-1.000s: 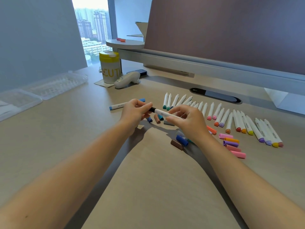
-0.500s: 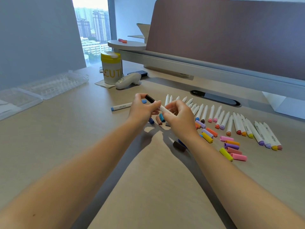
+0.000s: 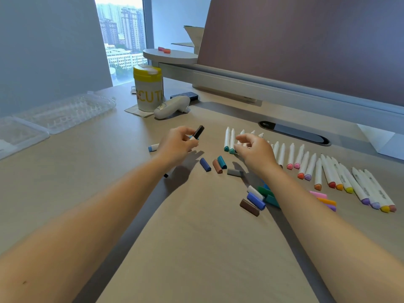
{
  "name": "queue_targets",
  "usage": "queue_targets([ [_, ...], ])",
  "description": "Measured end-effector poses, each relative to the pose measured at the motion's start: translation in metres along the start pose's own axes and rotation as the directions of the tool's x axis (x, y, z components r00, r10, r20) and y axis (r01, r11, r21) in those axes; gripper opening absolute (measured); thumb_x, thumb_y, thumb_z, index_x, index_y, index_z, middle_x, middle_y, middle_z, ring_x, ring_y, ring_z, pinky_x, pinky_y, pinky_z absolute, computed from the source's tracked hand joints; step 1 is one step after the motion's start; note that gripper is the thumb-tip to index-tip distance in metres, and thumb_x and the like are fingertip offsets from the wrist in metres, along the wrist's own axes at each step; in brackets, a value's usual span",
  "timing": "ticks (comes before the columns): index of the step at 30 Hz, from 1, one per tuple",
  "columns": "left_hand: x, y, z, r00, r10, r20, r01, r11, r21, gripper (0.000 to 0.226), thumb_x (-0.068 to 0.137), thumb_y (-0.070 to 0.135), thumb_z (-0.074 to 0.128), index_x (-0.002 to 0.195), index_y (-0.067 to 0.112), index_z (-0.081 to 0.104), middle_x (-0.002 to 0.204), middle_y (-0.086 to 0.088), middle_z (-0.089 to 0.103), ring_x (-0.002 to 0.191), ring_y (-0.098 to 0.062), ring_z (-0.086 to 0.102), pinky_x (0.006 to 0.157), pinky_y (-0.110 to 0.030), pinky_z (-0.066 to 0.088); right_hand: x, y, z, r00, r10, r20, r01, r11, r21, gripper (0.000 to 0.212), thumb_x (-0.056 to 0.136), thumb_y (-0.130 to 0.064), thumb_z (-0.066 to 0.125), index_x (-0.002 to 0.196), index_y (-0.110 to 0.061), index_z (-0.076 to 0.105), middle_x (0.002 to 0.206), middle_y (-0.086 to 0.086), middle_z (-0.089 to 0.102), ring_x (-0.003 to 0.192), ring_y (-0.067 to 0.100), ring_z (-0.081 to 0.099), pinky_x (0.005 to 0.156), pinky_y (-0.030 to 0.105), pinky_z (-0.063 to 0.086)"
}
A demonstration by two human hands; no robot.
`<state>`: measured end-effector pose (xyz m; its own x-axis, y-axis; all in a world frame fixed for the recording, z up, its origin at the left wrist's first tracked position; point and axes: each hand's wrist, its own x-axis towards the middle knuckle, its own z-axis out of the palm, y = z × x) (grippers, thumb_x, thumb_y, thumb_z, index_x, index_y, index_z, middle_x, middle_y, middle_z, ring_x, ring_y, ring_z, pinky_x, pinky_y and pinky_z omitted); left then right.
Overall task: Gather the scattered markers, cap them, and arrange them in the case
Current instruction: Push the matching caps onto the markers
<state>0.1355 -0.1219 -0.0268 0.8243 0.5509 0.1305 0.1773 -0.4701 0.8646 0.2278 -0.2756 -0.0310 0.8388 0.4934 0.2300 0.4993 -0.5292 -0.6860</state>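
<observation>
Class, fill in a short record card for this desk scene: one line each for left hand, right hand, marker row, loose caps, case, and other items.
left hand: left hand holds the black-capped marker, raised off the desk
right hand: right hand holds nothing, fingers loosely curled above the marker row
marker row: white markers side by side, each with one coloured cap on, the far tips bare
loose caps: blue cap, brown cap, teal cap, grey cap, more by the right forearm
case: clear plastic case, far left, no markers visible inside
other items: yellow-lidded canister
</observation>
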Motion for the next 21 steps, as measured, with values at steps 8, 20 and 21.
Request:
queue_targets([
  [8,0.026,-0.019,-0.006,0.987,0.16,-0.004,-0.139,0.87,0.473,0.023,0.092,0.022,0.053,0.111,0.011,0.06,0.108,-0.008,0.057,0.091,-0.017,0.046,0.081,-0.031,0.042,0.037,0.0,0.022,0.99,0.007,0.142,0.06,0.885,-0.461,0.039,0.093,-0.037,0.046,0.13,-0.026,0.049,0.138,0.008,0.046,0.13,0.028,0.031,0.102,0.041,0.025],
  [20,0.03,-0.026,-0.012,0.985,0.153,0.083,-0.169,0.738,0.653,0.031,0.09,0.027,0.054,0.12,0.017,0.056,0.114,-0.007,0.057,0.108,-0.024,0.047,0.09,-0.035,0.039,0.041,-0.012,0.031,0.994,-0.094,0.056,0.107,0.942,-0.318,0.013,0.087,-0.019,0.06,0.097,-0.011,0.06,0.102,0.009,0.063,0.099,0.021,0.055,0.088,0.033,0.04],
  [21,0.029,-0.024,-0.012,0.984,0.157,0.081,-0.172,0.748,0.641,0.031,0.09,0.028,0.054,0.119,0.017,0.056,0.114,-0.006,0.056,0.108,-0.023,0.047,0.09,-0.035,0.04,0.041,-0.012,0.029,0.995,-0.089,0.048,0.099,0.953,-0.288,0.015,0.086,-0.017,0.061,0.099,-0.011,0.059,0.103,0.01,0.064,0.098,0.021,0.057,0.082,0.031,0.045],
])
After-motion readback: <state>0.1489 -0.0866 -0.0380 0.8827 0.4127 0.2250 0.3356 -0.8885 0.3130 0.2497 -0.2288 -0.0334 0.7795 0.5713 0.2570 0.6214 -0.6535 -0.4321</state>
